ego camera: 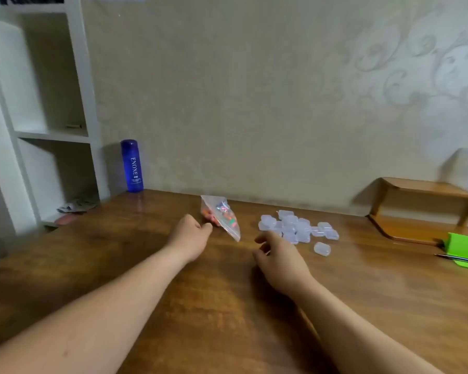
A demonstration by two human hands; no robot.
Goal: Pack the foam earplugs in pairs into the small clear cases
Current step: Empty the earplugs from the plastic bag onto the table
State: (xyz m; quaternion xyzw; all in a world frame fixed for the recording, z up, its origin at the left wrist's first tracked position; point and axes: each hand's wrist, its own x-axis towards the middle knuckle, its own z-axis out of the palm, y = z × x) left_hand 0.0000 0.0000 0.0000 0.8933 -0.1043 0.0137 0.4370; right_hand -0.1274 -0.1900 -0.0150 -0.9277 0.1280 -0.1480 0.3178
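Wood desk [146, 265], with a clear bag [222, 217] of coloured earplugs [229, 218] lying near the middle of its far edge. Loose clear cases [297, 228] are heaped just right of it, within easy reach. Fingers [207, 227] of the left hand [191, 236] curl at the bag's near corner, likely to steady it; blur hides whether they grip. The right hand [280, 256] hangs slack and empty beside the cases.

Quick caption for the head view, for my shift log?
Left hand at the bag of foam earplugs, right hand hovering near the pile of clear cases on the wooden table.

Left hand [190, 234] beside earplug bag [222, 215]
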